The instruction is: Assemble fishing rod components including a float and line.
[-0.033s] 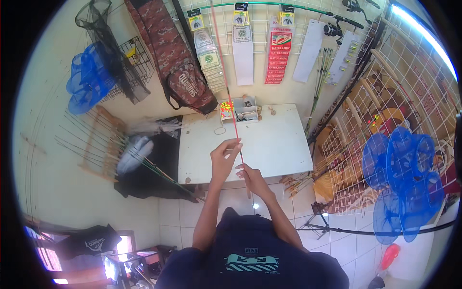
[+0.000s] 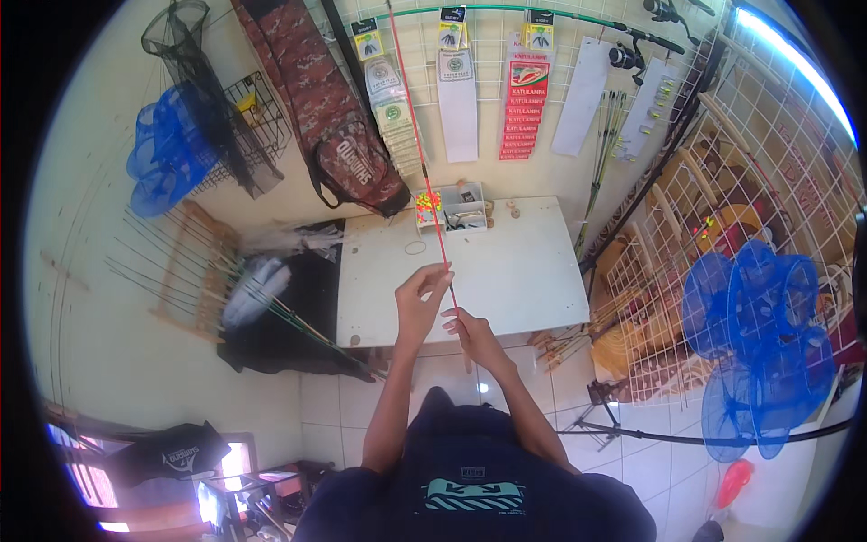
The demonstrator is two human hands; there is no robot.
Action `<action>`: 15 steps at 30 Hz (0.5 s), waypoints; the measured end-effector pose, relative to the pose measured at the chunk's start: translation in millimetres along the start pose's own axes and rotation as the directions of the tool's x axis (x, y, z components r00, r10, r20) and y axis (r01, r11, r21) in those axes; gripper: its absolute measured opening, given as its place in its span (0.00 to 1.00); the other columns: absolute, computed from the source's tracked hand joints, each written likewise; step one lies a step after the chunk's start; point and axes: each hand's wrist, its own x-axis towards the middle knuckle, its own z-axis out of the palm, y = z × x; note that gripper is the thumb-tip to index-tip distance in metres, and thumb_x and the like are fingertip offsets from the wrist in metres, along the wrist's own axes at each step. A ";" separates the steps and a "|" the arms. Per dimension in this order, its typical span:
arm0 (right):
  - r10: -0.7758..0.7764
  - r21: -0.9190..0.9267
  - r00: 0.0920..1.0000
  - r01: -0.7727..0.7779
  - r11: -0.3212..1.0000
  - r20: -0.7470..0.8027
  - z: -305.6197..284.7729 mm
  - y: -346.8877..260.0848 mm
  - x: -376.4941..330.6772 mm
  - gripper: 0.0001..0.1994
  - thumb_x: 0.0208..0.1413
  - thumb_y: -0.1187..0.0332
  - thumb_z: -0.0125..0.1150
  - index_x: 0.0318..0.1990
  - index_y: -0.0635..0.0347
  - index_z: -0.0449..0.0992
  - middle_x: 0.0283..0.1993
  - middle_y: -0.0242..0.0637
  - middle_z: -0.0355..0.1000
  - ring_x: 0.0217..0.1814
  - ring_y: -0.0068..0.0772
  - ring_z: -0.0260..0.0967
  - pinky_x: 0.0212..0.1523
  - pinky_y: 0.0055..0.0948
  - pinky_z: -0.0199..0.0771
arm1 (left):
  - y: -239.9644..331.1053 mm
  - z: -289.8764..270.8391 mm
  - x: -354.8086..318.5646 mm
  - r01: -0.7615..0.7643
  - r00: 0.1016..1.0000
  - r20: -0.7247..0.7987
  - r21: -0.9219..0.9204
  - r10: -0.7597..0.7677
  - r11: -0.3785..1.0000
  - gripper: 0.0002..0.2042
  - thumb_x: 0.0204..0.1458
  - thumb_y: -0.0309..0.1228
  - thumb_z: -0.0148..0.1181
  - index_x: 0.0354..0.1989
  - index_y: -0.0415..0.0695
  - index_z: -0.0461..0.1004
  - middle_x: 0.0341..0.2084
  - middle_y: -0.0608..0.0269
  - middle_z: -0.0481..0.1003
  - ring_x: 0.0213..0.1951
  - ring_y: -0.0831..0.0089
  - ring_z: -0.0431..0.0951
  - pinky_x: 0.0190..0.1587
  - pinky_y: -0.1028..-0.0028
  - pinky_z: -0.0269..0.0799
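Within left hand (image 2: 418, 305) | red rod (image 2: 439, 235) | lower end at right hand (image 2: 479, 340)

The rod (image 2: 424, 167) extends over the table (image 2: 524, 271), whose back part bears a divided tray (image 2: 461, 206).

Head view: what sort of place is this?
Probably a fishing-tackle shop, or a room stocked like one: a fishing reel, a strip of red packets and blue mesh nets hang around the white table.

Wht lettering on camo bag (image 2: 312, 95), red pkt strip (image 2: 517, 117) & blk cloth (image 2: 161, 453); grn emblem (image 2: 393, 113) w/ txt on pale pkts (image 2: 396, 144); tiny print, unreadable, on yel. pkts (image 2: 368, 43) & navy shirt (image 2: 542, 470).
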 end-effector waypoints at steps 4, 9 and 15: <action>-0.049 0.046 0.999 0.049 0.998 -0.022 5.6 -0.6 27.5 0.14 0.61 0.79 0.41 0.53 0.69 0.65 0.38 0.52 0.77 0.38 0.45 0.77 0.40 0.36 0.76 | -12.2 -6.0 7.2 0.093 0.996 0.005 -0.023 -0.093 0.995 0.11 0.54 0.21 0.60 0.45 0.34 0.75 0.35 0.59 0.78 0.37 0.77 0.78 0.42 0.77 0.74; -0.068 -0.156 0.997 0.062 0.986 -0.029 2.3 7.3 67.3 0.17 0.57 0.81 0.41 0.54 0.73 0.63 0.39 0.57 0.75 0.41 0.57 0.75 0.42 0.44 0.74 | -29.9 -3.2 38.7 0.085 0.996 -0.032 -0.016 -0.085 0.996 0.11 0.53 0.20 0.60 0.44 0.33 0.74 0.33 0.58 0.77 0.35 0.74 0.79 0.35 0.75 0.81; -0.008 -0.154 0.997 -0.004 0.988 -0.076 -10.6 13.4 116.1 0.15 0.58 0.80 0.43 0.52 0.70 0.66 0.38 0.57 0.75 0.41 0.56 0.75 0.42 0.44 0.75 | -48.8 2.9 91.8 0.064 0.998 -0.010 0.003 -0.064 0.998 0.10 0.54 0.23 0.61 0.43 0.33 0.75 0.30 0.58 0.77 0.33 0.75 0.80 0.34 0.74 0.82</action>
